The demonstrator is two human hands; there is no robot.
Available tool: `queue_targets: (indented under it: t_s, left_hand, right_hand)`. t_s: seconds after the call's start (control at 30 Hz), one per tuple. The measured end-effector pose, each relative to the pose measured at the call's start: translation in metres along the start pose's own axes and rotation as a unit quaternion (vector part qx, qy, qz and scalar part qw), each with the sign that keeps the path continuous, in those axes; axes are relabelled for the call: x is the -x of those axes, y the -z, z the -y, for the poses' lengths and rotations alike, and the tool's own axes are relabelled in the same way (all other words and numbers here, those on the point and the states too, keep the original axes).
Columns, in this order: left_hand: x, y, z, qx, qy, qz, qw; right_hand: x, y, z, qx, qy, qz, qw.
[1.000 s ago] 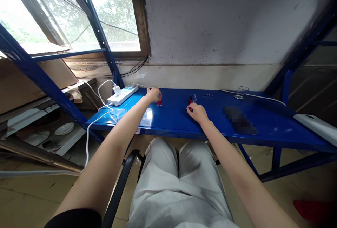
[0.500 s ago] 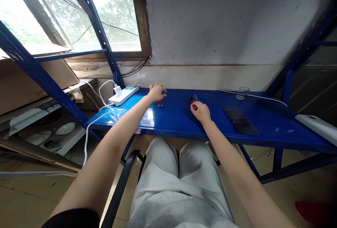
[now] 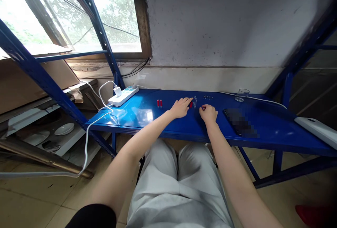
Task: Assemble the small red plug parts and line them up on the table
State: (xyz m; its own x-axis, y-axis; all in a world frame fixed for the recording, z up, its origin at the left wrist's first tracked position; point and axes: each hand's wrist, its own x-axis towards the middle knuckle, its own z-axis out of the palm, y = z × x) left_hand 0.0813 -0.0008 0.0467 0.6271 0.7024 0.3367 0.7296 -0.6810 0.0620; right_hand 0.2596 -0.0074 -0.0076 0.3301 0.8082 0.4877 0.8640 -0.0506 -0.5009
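Note:
My left hand [image 3: 181, 107] reaches over the middle of the blue tabletop, fingers stretched out, its fingertips beside a cluster of small clear pieces [image 3: 195, 102]. A small red piece [image 3: 191, 104] shows just under those fingertips; whether they touch it is unclear. To the right, my right hand [image 3: 209, 114] is closed in a pinch above the table, with a tiny dark reddish bit showing at the fingertips, too small to name. Two small red tubes with clear ends [image 3: 159, 103] stand side by side left of my left hand. Behind my right hand lies a row of several tiny pieces [image 3: 208, 98].
A white power strip [image 3: 123, 95] with a plug and cables sits at the table's left end. On the right are a blurred dark phone [image 3: 239, 122], a clear glass [image 3: 242, 95] and a white device [image 3: 317, 129]. Blue shelf posts [image 3: 101, 31] flank the table.
My left hand has moved right, away from the two red tubes, to the cluster of clear pieces. My right hand has shifted slightly right and remains closed.

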Motion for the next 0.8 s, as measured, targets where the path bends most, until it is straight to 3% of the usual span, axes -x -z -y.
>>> queue_targets:
  t_s: [0.1, 0.23, 0.37, 0.6, 0.8]
  left_hand:
    - [-0.006, -0.023, -0.009, 0.02, 0.056, 0.003, 0.998]
    - [-0.014, -0.037, -0.012, 0.022, 0.088, 0.001, 0.996]
    - [-0.016, -0.041, -0.012, 0.0, 0.094, 0.01, 0.996]
    - [-0.015, -0.038, -0.01, -0.024, 0.103, -0.074, 0.992]
    - [-0.001, -0.038, -0.002, 0.04, 0.139, -0.127, 0.981]
  right_hand:
    - [-0.001, -0.006, -0.002, 0.011, 0.022, 0.008, 1.0]
    - [-0.002, -0.008, -0.002, 0.021, 0.033, 0.02, 0.999]
    - [-0.003, -0.006, 0.001, 0.039, 0.038, 0.039, 0.998]
    - [-0.006, -0.009, 0.005, 0.052, 0.03, 0.068, 0.996]
    - [-0.01, -0.015, 0.007, 0.043, 0.012, 0.081, 0.996]
